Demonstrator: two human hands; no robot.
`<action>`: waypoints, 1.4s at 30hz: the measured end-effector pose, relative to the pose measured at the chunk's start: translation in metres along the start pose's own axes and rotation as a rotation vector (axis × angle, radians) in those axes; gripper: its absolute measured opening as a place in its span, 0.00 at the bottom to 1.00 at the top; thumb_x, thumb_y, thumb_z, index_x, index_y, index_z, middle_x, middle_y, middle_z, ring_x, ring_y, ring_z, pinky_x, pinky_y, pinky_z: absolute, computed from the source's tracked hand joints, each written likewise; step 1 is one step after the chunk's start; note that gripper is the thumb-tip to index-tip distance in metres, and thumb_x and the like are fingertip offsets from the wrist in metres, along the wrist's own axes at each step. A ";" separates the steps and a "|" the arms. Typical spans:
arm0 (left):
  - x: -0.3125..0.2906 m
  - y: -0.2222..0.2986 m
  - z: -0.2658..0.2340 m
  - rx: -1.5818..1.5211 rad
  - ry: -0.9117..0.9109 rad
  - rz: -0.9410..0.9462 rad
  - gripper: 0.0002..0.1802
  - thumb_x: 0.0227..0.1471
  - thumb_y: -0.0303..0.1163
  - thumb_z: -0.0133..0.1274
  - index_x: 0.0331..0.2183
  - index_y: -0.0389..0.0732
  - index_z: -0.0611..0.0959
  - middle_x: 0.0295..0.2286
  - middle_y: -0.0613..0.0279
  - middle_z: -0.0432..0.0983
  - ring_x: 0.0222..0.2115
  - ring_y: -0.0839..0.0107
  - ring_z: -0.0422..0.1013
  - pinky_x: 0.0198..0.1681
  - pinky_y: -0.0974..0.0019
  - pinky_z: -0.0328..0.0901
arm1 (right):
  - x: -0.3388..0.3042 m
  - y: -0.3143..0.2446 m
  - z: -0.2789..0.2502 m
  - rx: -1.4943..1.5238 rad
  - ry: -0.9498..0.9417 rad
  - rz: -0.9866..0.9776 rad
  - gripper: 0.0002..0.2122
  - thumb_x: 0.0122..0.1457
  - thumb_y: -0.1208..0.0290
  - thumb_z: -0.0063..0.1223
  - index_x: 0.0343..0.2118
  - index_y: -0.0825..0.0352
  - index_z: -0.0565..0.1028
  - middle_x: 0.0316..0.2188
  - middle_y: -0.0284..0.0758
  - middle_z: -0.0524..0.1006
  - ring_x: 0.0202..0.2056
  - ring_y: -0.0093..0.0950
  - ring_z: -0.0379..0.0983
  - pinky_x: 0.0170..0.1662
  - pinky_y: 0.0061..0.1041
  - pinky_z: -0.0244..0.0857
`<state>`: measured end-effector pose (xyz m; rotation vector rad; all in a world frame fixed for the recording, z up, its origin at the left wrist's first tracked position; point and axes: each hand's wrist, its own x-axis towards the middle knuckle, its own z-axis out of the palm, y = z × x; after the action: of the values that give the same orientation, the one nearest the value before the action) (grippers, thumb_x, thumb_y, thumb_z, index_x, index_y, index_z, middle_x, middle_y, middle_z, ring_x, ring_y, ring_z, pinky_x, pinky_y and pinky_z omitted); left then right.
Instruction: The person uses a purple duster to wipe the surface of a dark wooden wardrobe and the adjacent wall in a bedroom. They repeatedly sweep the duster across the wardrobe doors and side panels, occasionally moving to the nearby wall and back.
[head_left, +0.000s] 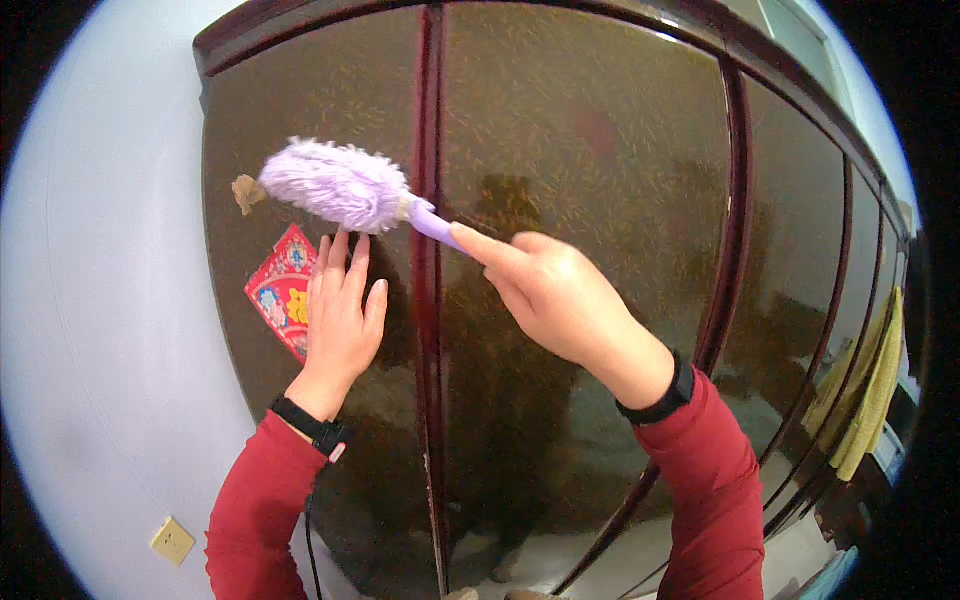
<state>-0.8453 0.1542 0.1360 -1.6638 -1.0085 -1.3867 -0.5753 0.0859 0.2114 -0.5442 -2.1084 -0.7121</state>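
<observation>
My right hand [550, 285] is closed round the purple handle of a fluffy lilac duster [335, 185], its index finger stretched along the handle. The duster's head points left, in front of the dark glossy panel of a wardrobe [580, 150]. Just below that head, my left hand [343, 300] lies with fingers stretched out, flat toward the left panel. It partly covers a red diamond-shaped paper decoration [272, 285] with colourful figures. Whether the duster's fibres touch the panel I cannot tell.
A torn tan patch [246, 194] marks the panel left of the duster. Dark red wooden strips [430, 330] divide the wardrobe's panels. A pale wall [110, 250] with a socket plate [173, 541] stands at the left. At the far right hangs a yellow-green towel [870, 400].
</observation>
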 end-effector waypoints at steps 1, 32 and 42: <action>0.003 -0.007 -0.002 0.005 0.004 0.025 0.30 0.63 0.38 0.50 0.64 0.41 0.70 0.65 0.44 0.58 0.65 0.41 0.55 0.67 0.44 0.51 | 0.020 -0.002 0.002 -0.079 0.011 0.031 0.23 0.60 0.78 0.53 0.60 0.57 0.74 0.25 0.48 0.74 0.29 0.48 0.74 0.34 0.44 0.69; -0.157 -0.165 -0.082 -0.317 0.153 -0.766 0.36 0.67 0.37 0.47 0.67 0.27 0.56 0.68 0.36 0.49 0.69 0.43 0.46 0.71 0.50 0.43 | 0.160 -0.121 0.146 -0.209 -0.111 0.060 0.22 0.60 0.78 0.49 0.58 0.62 0.73 0.26 0.51 0.77 0.29 0.49 0.77 0.33 0.44 0.73; -0.185 -0.151 -0.094 -0.300 0.116 -0.677 0.30 0.69 0.36 0.42 0.66 0.32 0.62 0.67 0.41 0.52 0.69 0.46 0.49 0.71 0.50 0.44 | -0.066 -0.168 0.219 -0.006 -1.143 -0.182 0.23 0.58 0.73 0.50 0.57 0.47 0.77 0.25 0.41 0.78 0.25 0.41 0.80 0.25 0.41 0.74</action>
<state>-1.0405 0.1121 -0.0250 -1.4744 -1.4249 -2.1344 -0.7626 0.0949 -0.0013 -0.9051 -3.2395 -0.5428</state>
